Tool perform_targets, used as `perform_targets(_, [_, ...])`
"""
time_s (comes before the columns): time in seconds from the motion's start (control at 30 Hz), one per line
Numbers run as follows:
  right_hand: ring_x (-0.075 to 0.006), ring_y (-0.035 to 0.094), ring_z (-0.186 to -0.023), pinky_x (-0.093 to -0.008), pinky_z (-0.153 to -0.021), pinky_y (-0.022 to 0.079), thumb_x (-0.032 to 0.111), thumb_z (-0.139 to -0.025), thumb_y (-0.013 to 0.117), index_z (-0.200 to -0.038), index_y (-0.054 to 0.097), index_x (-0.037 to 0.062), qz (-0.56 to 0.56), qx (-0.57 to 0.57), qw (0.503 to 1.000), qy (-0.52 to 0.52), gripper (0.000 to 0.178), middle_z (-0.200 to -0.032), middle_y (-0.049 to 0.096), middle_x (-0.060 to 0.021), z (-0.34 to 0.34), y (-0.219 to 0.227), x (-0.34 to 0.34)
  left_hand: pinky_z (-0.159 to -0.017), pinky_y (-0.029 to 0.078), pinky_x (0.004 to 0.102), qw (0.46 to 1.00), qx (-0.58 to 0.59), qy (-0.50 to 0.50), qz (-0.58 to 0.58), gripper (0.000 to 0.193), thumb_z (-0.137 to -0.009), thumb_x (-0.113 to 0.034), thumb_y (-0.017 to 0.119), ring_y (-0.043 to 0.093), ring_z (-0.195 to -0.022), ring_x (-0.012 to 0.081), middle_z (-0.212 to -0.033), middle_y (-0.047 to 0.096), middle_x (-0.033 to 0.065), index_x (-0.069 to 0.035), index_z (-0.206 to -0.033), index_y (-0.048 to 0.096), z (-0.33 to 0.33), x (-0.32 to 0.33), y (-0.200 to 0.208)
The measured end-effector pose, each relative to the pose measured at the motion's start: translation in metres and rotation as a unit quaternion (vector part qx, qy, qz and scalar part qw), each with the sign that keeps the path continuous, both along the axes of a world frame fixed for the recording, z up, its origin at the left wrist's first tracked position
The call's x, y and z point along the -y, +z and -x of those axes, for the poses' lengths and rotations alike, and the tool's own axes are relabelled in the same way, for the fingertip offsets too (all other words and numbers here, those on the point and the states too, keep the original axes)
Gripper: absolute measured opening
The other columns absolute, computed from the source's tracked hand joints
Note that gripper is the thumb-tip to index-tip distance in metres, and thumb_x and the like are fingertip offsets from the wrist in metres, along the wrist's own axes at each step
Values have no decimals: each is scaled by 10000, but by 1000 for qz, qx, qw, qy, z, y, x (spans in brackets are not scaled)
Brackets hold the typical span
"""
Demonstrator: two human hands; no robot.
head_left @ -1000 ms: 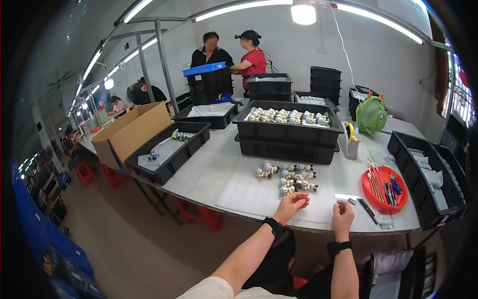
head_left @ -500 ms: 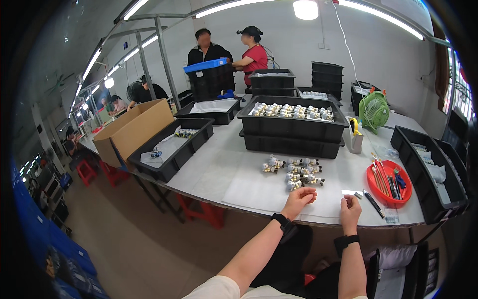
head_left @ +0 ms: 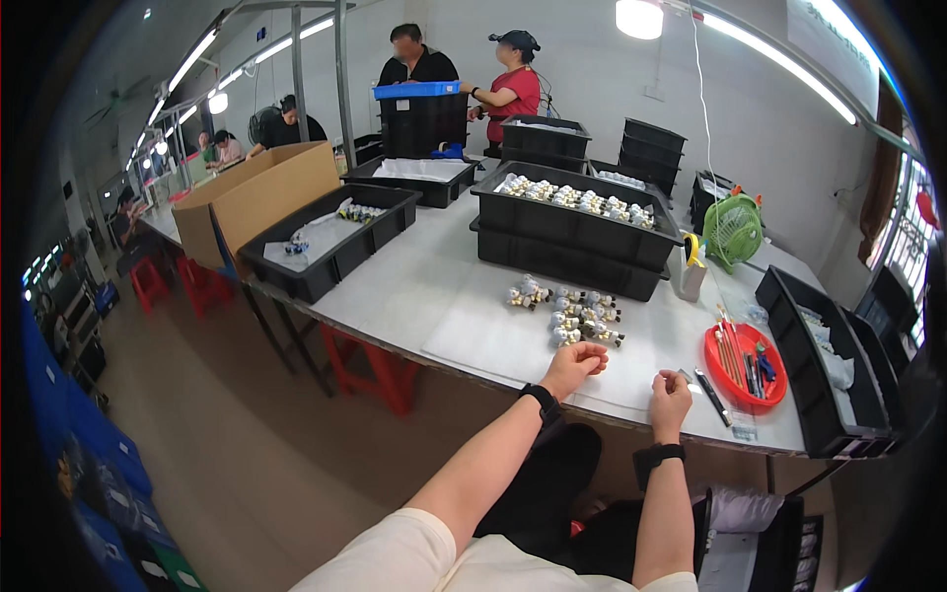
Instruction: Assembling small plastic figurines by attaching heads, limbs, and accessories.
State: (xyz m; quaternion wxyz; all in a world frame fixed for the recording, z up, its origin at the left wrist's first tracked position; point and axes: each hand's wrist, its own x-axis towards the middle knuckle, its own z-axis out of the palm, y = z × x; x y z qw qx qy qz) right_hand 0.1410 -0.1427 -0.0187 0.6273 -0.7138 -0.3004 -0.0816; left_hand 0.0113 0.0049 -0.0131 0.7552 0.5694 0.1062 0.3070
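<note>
My left hand [head_left: 575,368] hovers over the table's front edge with its fingers curled together. My right hand [head_left: 671,401] is closed too, thumb against fingers, a short way to the right. Whatever either hand pinches, if anything, is too small to see. Just beyond my left hand, several small white, grey and gold figurines [head_left: 586,318] lie in a loose cluster on a white sheet [head_left: 473,341]. Beside my right hand lies a dark pen-like knife [head_left: 712,397]. Next to it a red round tray [head_left: 779,391] holds brushes and pens.
Black stacked bins [head_left: 572,249] with rows of figurines stand behind the cluster. Further left are another black bin [head_left: 335,268] and a cardboard box [head_left: 258,192]. A tape dispenser [head_left: 691,274], green fan [head_left: 733,232] and black bins [head_left: 827,380] stand right. Two people work behind.
The whole view has tilted and shifted, so the table and hands appear further left. Both hands stay closed near the table's edge; the figurines look unmoved.
</note>
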Motion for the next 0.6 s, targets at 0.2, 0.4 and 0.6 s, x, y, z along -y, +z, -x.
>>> perform_targets(0.2, [-83, 484, -561, -219, -534, 400, 85, -751, 563, -799, 588, -26, 2, 20, 1000, -10, 123, -621, 545, -30, 1, -3, 3, -766, 477, 236, 1000, -2, -6, 7, 191, -828, 7, 475, 577, -835, 129, -927, 587, 75, 16, -1004, 547, 1, 3, -5])
perform_targets(0.4, [-93, 531, -605, -218, -570, 426, 75, -766, 557, -817, 582, -24, 14, -10, 1000, 9, 113, -667, 570, -45, -2, -3, 5, -723, 485, 236, 1000, 9, 0, 8, 191, -821, 23, 471, 583, -798, 127, -889, 595, 76, 13, -993, 554, -1, 4, -6])
perform_targets(0.6, [-81, 483, -554, -221, -524, 398, 79, -763, 555, -792, 580, -24, -17, -6, 1000, 13, 110, -625, 546, -24, 1, 0, 4, -748, 480, 235, 1000, 9, -10, 5, 196, -827, 7, 473, 575, -824, 118, -914, 589, 66, 5, -1005, 555, -1, 2, -7])
